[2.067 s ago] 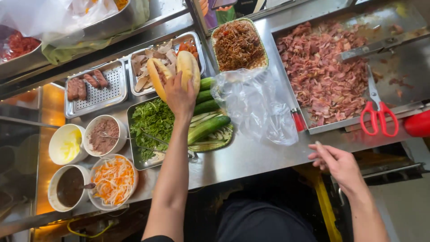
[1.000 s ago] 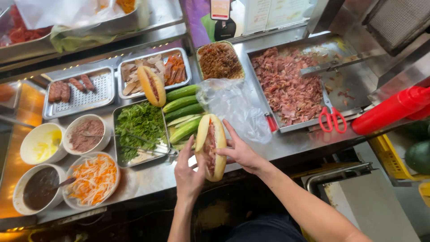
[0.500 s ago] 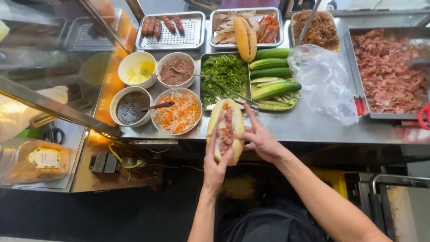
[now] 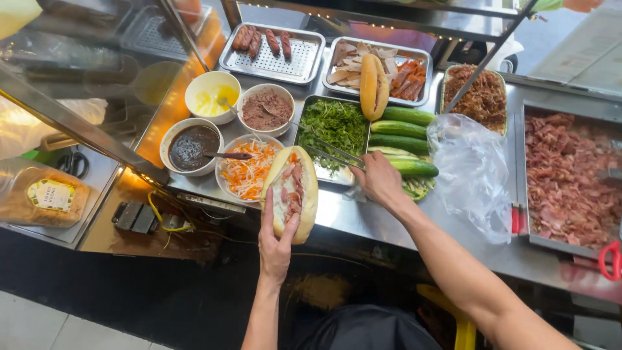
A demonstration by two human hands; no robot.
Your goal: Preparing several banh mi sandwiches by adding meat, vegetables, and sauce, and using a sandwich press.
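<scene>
Your left hand cups a split roll from below, fingers wrapped round its near end; the roll lies open with meat slices inside, held over the table edge just beside the bowl of shredded carrot. Your right hand is closed on metal tongs, whose tips reach into the tray of green herbs. Cucumbers lie right of the herbs, and a second roll rests on the tray behind
</scene>
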